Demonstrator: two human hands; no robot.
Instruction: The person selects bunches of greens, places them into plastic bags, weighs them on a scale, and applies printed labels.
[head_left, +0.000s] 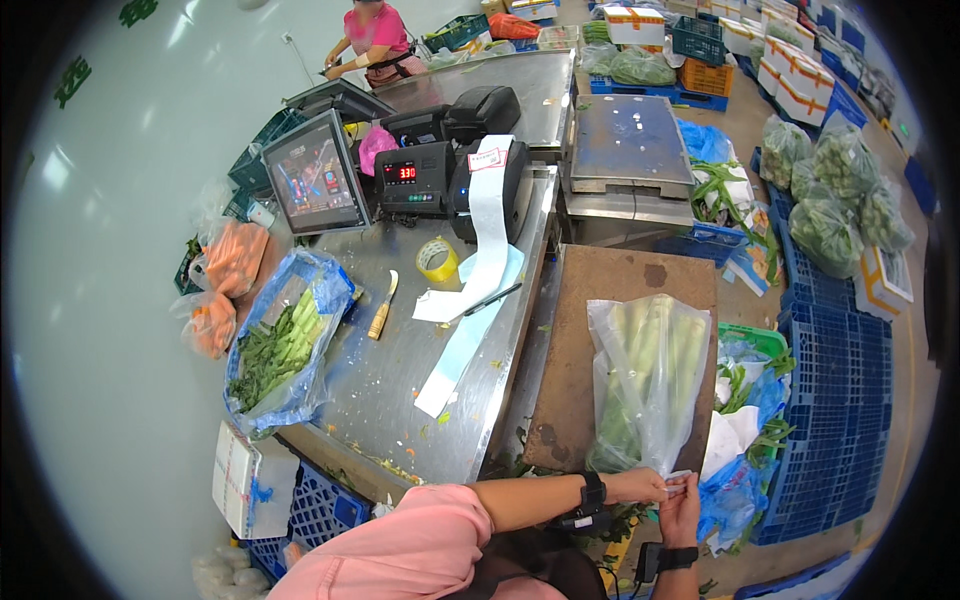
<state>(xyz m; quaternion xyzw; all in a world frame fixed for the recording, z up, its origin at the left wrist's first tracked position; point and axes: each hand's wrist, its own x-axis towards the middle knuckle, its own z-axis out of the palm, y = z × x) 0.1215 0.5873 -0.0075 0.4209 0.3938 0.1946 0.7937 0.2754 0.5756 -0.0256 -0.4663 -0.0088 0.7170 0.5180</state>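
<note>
A clear plastic bag (651, 375) of long, pale-green vegetable stalks lies on a rusty brown scale platform (570, 315). Its gathered mouth hangs at the platform's near edge. My left hand (637, 485) pinches the twisted neck of the bag. Close against it, my right hand (679, 504) also grips the plastic there. Fingers partly hide the twist, so I cannot tell whether it is knotted. Beyond, on the steel table (390, 360), a scale display (409, 176) shows lit red digits beside a black label printer (491, 191) with a long paper strip (487, 240) hanging out.
A knife (383, 306), a yellow tape roll (437, 260) and a black pen (493, 298) lie on the table. Blue-wrapped greens (289, 337) sit at its left edge. A green crate (757, 339) and blue pallets (832, 405) flank my right. A person (379, 41) stands at the back.
</note>
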